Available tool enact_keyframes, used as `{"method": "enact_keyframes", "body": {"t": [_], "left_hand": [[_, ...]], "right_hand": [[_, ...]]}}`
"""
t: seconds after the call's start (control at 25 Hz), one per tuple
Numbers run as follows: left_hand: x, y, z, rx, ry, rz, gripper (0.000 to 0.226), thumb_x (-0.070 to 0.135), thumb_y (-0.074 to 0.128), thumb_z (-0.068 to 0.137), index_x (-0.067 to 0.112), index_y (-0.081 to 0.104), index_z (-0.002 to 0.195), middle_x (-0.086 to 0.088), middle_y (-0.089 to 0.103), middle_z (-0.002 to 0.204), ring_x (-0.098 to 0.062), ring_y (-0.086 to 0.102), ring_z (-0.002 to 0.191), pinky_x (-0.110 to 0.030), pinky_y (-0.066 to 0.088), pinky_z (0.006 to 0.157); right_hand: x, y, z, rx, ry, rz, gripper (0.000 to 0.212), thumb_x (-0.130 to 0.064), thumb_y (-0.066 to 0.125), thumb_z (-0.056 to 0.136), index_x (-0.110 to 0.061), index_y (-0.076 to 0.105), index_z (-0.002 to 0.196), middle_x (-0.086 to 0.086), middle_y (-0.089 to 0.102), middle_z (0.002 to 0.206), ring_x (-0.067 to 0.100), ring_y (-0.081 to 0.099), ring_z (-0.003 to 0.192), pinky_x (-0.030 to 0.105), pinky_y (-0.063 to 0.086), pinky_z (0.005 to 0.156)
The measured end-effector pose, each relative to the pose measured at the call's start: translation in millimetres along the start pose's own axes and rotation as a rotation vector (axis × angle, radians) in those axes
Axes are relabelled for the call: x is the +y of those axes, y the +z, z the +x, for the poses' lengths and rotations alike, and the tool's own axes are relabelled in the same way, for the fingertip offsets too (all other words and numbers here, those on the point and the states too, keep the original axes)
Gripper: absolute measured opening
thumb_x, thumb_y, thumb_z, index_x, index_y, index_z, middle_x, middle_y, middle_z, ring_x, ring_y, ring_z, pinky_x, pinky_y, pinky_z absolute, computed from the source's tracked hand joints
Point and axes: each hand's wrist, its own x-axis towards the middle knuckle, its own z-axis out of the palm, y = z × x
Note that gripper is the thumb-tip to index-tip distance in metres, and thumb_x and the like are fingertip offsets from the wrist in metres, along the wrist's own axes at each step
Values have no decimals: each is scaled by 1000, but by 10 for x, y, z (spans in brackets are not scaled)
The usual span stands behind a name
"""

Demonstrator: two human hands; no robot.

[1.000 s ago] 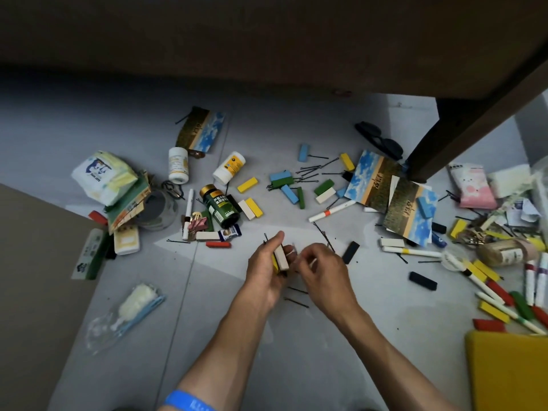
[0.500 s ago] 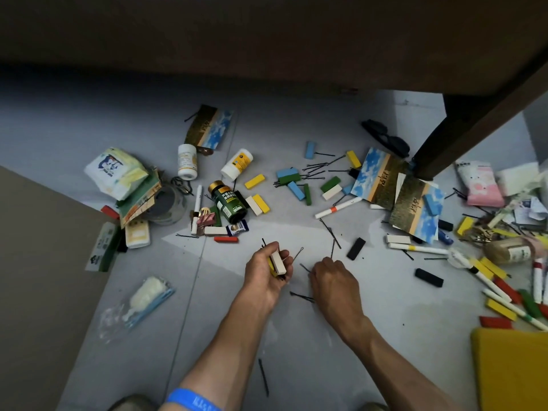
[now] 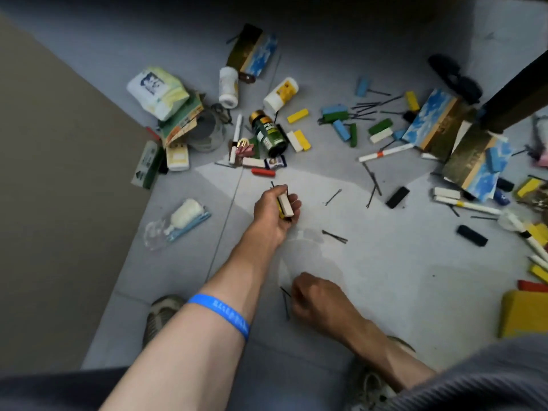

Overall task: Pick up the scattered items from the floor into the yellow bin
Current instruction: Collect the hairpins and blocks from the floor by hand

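The bin [image 3: 525, 314] sits at the near right. Two bottles [image 3: 228, 87] lie far left of centre, a jar [image 3: 268, 134] just nearer. Sunglasses [image 3: 453, 77] lie far right.

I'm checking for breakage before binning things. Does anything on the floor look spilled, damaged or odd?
Nothing looks broken or spilled. The green bottle and two white bottles lie on their sides, caps on. Loose hairpins are strewn about; the right hand pinches one.
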Motion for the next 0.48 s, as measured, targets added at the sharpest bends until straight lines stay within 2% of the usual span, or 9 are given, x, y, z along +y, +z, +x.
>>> {"method": "enact_keyframes", "body": {"t": [0.12, 0.2, 0.32, 0.48], "left_hand": [[-18, -85, 32, 14, 9, -12, 9, 18, 55, 90, 10, 58, 86, -6, 62, 73, -17, 60, 61, -24, 46, 52], [-44, -104, 34, 16, 3, -23, 8, 17, 56, 89, 10, 58, 89, -6, 62, 72, -18, 60, 60, -24, 47, 52], [-47, -106, 32, 11, 3, -28, 8, 17, 57, 88, 9, 59, 89, -6, 63, 73, -18, 61, 61, -25, 47, 54], [-6, -87, 55, 13, 17, -27, 10, 18, 58, 88, 9, 60, 86, -6, 65, 73, -17, 62, 61, -25, 48, 53]], "right_hand": [[-9, 133, -38, 51, 1, -135, 28, -38, 51, 92, -11, 58, 86, 8, 60, 94, 29, 58, 82, 38, 41, 63], [-56, 153, -37, 122, -14, -276, 29, -40, 66, 80, -12, 60, 80, 8, 60, 86, 28, 58, 72, 36, 44, 53], [-174, 232, -15, 171, -55, -423, 24, -26, 83, 66, -14, 63, 68, 6, 58, 71, 27, 56, 56, 33, 42, 39], [-60, 142, 113, 284, 29, -497, 24, -14, 85, 63, -13, 61, 61, 7, 57, 66, 29, 55, 54, 32, 39, 38]]}}
